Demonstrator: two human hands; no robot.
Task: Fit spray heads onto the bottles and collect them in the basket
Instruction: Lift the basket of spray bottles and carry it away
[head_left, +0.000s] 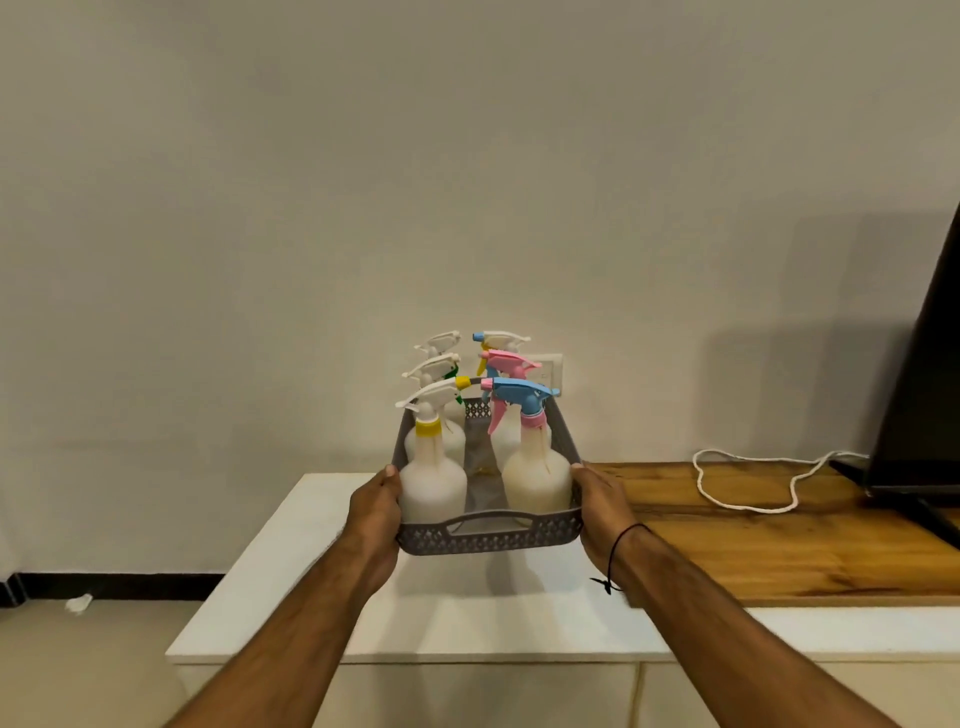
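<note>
Hands first: we see the left hand gripping the left long wall of the grey basket, thumb hooked over the rim, and the right hand clamped the same way on the right wall. The basket appears lifted clear of the white cabinet top, with its shadow lying on the surface underneath, though we cannot say for certain that no part touches.

Inside the basket stand spray bottles in two rows running from near to far, all upright with heads fitted. Nearest on the left is a white bottle with a yellow collar and a white trigger head with a yellow nozzle tip. Nearest on the right is a white bottle with a pink collar, carrying a blue head with a pink trigger. Behind these we make out a white head with a green trigger, a plain white head farthest on the left, a pink head and a blue-tipped white head farthest on the right.

To the right lies a wooden board with a white cord looped on it, and a dark screen at the far right edge. A black thread band circles the right wrist.
</note>
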